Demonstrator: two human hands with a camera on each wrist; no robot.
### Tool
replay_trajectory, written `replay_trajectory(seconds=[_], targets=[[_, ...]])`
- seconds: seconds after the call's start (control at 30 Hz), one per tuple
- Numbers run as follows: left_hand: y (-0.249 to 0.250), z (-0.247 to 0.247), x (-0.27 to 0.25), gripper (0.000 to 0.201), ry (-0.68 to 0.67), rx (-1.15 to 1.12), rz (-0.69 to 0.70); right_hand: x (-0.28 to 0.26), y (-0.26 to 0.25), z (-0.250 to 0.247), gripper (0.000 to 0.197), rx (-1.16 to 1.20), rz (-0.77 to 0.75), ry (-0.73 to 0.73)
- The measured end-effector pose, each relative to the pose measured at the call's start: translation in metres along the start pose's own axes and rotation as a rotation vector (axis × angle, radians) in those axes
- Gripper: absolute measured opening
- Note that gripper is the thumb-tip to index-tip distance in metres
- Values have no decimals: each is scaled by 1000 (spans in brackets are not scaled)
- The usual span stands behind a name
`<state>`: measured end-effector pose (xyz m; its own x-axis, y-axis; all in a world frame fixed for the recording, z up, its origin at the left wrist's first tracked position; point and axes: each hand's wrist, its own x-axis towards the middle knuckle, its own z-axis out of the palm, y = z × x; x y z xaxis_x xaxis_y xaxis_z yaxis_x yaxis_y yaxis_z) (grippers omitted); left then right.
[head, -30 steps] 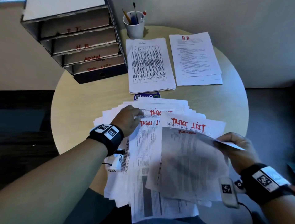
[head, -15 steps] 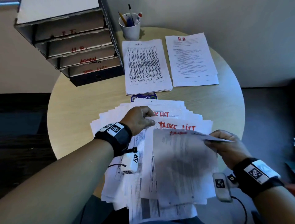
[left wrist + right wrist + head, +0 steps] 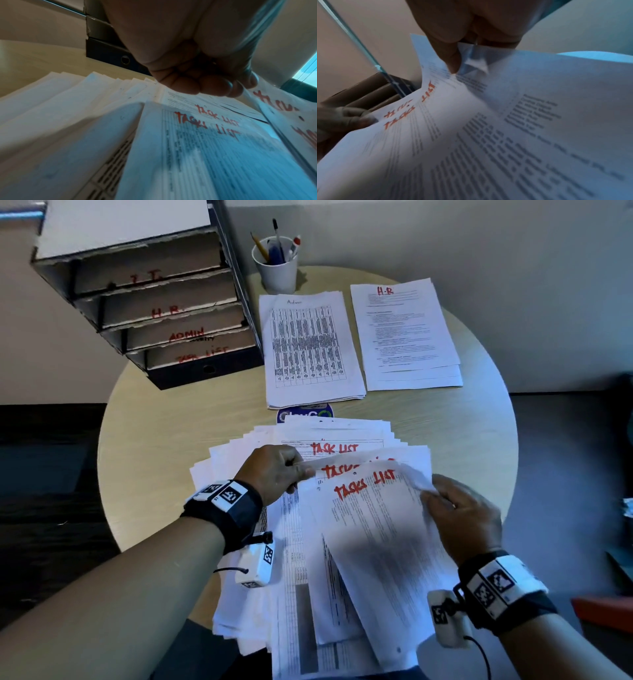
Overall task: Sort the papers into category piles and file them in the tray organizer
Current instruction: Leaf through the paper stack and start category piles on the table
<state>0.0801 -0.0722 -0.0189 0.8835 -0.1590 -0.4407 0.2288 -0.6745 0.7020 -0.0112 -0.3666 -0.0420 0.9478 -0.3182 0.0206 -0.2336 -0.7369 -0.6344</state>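
Both forearms reach forward; left hand (image 3: pixel 274 470) and right hand (image 3: pixel 462 515) have curled, pinching fingers (image 3: pixel 452 60).

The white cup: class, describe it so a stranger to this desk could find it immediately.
Start at the round table and go to its far edge, just right of the tray organizer. The white cup stands there, behind the Admin pile, and it alone holds pens and a pencil.

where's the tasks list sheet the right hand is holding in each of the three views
Head: the tasks list sheet lies lower centre; the right hand pinches its right edge, the left hand its top left corner.
Left wrist: only its edge with red writing shows, far right.
Right wrist: it fills the lower frame, under the thumb.
Shared landmark: the tray organizer.
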Motion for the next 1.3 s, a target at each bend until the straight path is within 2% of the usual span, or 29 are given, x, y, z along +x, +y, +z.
replay_trajectory(seconds=[0.1,0.2,0.4,0.5,0.67,0.87,0.97,1.03,1.1,1.17,1.23,1.3], targets=[[-6,-1,-1,22,1,-5,-23,-8,1,5,15,-100,-193,51],[-10,-1,-2,22,1,-15,-32,-16,2,7,16,-132,-232,46],[-12,0,-4,20,0,-40,-39,-23,-4,8,19,-136,-228,52],[-14,1,-5,20,-2,-49,-45,-24,-6,8,27,-146,-268,67],[-14,2,-7,19,-9,-65,-55,-26,-2,9,12,-166,-282,51],[-14,2,-6,18,-27,-51,-47,-28,9,15,15,-120,-269,73],[-16,1,-6,18,-42,-30,-11,-21,16,20,14,11,-238,25],[-18,0,-6,18,-56,-15,17,-13,14,16,11,128,-95,-53],[-22,1,-6,15,-66,-32,32,-7,14,8,22,278,100,-163],[-26,1,-5,13,-68,-86,11,-5,14,-3,33,621,235,-294],[-27,2,-5,14,-72,-216,-39,-7,15,-16,55,971,326,-432],[-27,7,-5,25,-89,-334,-78,-10,23,-24,66,1081,349,-521]])
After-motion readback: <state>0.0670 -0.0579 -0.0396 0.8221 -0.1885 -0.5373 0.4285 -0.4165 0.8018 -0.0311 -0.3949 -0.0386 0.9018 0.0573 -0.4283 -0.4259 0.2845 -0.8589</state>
